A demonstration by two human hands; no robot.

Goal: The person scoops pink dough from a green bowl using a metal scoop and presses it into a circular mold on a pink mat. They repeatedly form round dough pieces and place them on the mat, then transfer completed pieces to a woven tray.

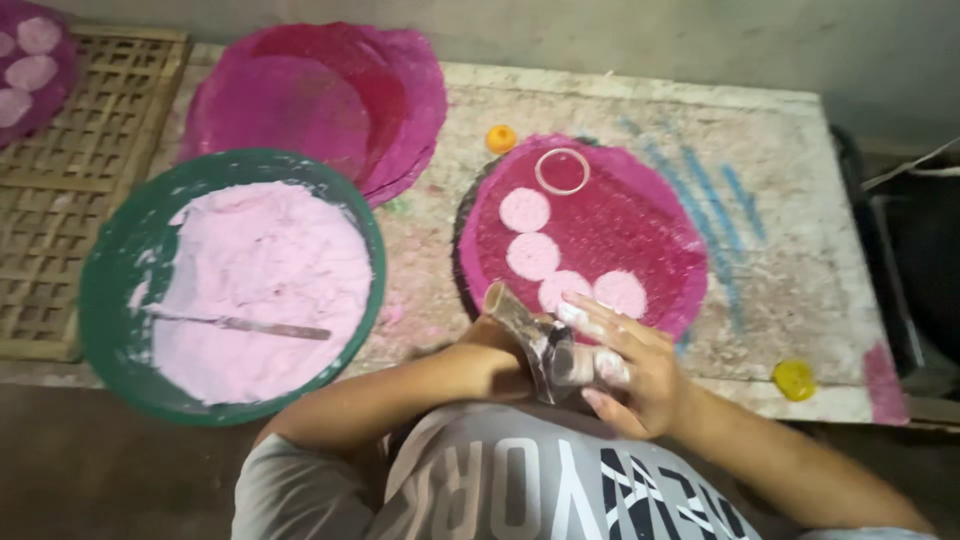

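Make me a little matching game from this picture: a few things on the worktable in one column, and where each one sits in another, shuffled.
Things:
1. ring
2. orange cap
3. yellow cap
4. spatula

Places:
A. near the table's front right edge
B. lying in the pink paste of the green bowl
C. on the magenta mat, above the pale discs
D. on the bare table just beyond that mat

Pairs: 1-C, 2-D, 3-A, 4-B
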